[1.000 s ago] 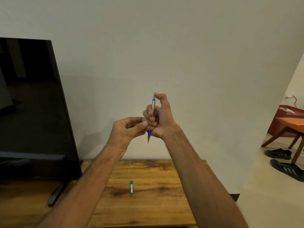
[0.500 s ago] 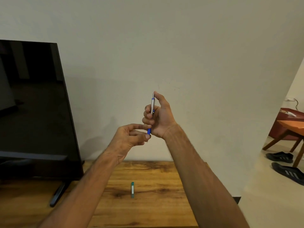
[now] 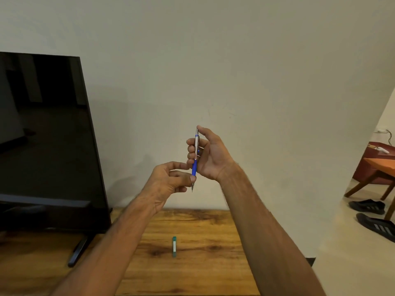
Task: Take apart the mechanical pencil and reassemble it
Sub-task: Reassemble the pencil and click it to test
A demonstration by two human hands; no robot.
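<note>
- A plain pale wall (image 3: 235,60) fills most of the view behind everything else.
- A dark, switched-off television (image 3: 42,135) stands at the left, leaning slightly back, with one slim black stand foot (image 3: 78,251) planted on the wood.
- A wooden table (image 3: 203,274) with a strong grain runs across the bottom, its far edge against the wall.
- At the far right, through an opening, stands an orange side table (image 3: 382,165) on angled legs, with a dark red piece of furniture just behind it.
- The right hand (image 3: 210,154) is raised in front of the wall, palm towards the camera. Its fingers curl round the upper barrel of the mechanical pencil (image 3: 196,146), and its thumb stretches up beside the top end.
- The left hand (image 3: 168,182) sits lower and to the left, thumb and forefinger pinching the pencil's lower end, just under the blue grip section. Its other fingers are loosely curled beneath.
- Two dark shoes (image 3: 367,207) with pale stripes lie on the light floor near the side table's legs.
- The mechanical pencil is held almost upright in the air between both hands, well above the table, silver barrel above, blue grip below, thin tip pointing down.
- A small green case (image 3: 174,246) with a pale label lies flat on the table, alone, roughly below the hands.
</note>
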